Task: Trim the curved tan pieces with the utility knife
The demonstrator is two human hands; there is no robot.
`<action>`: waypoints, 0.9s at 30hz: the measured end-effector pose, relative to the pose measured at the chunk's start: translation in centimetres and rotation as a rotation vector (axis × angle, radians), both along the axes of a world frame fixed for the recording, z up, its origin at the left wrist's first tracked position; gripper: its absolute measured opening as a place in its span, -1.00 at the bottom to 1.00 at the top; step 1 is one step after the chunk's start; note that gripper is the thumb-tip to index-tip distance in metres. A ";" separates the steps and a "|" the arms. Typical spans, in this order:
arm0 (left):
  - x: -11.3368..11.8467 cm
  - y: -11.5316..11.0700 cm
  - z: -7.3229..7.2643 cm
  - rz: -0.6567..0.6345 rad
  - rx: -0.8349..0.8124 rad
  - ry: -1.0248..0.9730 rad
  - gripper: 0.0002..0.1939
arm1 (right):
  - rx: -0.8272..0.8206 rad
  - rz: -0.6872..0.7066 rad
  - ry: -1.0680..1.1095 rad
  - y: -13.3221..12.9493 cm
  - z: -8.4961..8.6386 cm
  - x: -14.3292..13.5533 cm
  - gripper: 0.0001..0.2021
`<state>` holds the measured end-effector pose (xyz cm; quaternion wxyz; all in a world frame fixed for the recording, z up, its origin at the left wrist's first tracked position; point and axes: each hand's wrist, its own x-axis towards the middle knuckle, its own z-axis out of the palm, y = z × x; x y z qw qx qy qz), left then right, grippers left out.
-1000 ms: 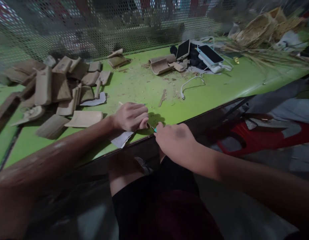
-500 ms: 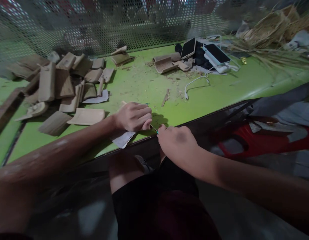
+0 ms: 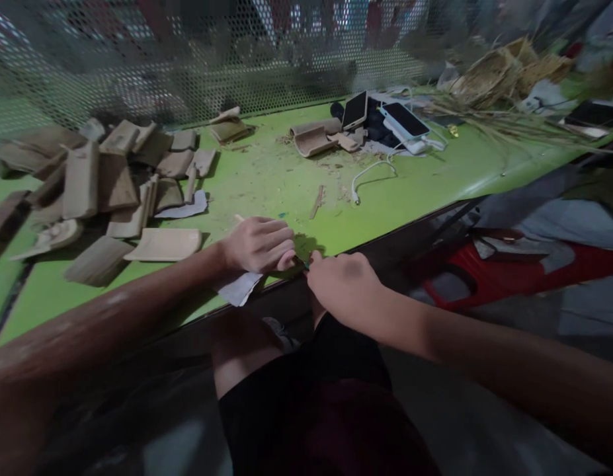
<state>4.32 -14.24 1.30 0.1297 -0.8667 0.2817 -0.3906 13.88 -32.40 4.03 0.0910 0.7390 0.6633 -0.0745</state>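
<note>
My left hand is closed in a loose fist at the front edge of the green table. A pale tip shows behind its knuckles; what it belongs to is hidden. My right hand, just right of it and past the edge, is closed in a pinch. Between the two hands shows a short, thin dark piece with a green bit, too small to name. Beneath my left wrist a sheet of white paper hangs over the edge.
Curved wooden pieces are heaped at the left, with one pale piece nearer me. Two phones, a white cable and dry stalks lie at the back right. A perforated screen stands behind; a red stool is at the right.
The view has shifted a little, so the things on the table appear slightly further left and lower. Both hands keep nearly the same pose, close together at the edge.
</note>
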 end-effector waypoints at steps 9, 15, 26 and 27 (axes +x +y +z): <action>-0.1 0.5 -0.5 0.061 0.015 0.041 -0.69 | 0.070 -0.051 -0.087 -1.3 -0.3 -0.5 -0.68; 0.0 0.5 -0.6 0.063 0.022 0.047 -0.69 | 0.011 -0.045 -0.117 -1.0 0.9 -1.0 -0.71; -0.1 0.1 -0.5 0.055 0.001 0.024 -0.70 | 0.084 -0.068 -0.213 -1.0 0.4 -2.9 -0.70; -0.1 -0.1 -0.4 0.057 -0.001 0.019 -0.69 | 0.076 -0.074 -0.212 -1.0 0.3 -3.0 -0.71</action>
